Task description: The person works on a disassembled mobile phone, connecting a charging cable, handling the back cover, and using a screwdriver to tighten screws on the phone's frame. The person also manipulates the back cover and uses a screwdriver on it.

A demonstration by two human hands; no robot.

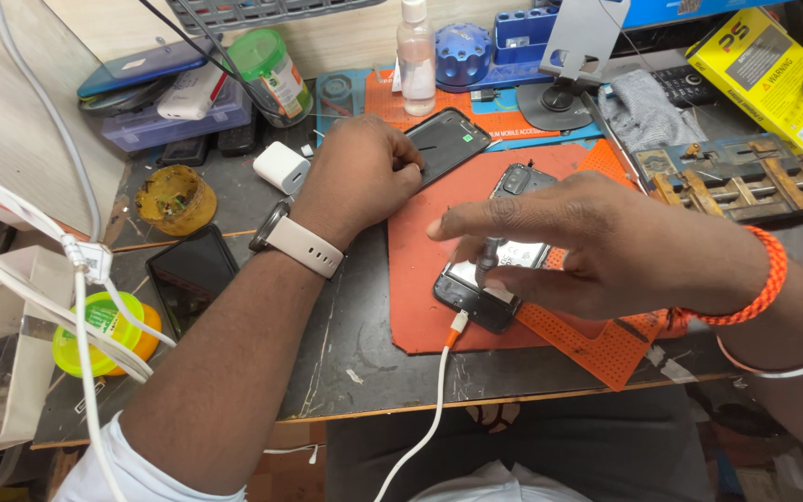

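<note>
Lying on a red-orange rubber work mat [420, 307] at the middle of the dark, scuffed bench [346, 363]: an opened black smartphone with its back off and a pale, shiny inner plate showing [494, 265]. Long axis running on a slant, from the near lower end, where a white cable with an orange plug [448, 349] enters, up and away toward the camera block at the far end. Directly under the right hand [597, 246], so much nearer to it than to the left hand [360, 177].

Right hand, palm down, fingers spread loosely over the phone's middle, forefinger stretched out to the left; thumb and fingers closed lightly on a small dark upright screwdriver handle [487, 258], its tip set down on the phone's lower half. Orange braided thread and a thin metal bangle at that wrist.

Left hand further back and to the left, curled into a near fist, knuckles up, resting on the edge of a separate black glossy phone panel [448, 141] lying beyond the mat. Whether anything thin is pinched in those fingers cannot be told. Pale watch strap on that wrist.

Just left of it, a white square charger block [282, 166]; nearer the bench's front edge, a second dark phone lying flat [192, 274].
</note>
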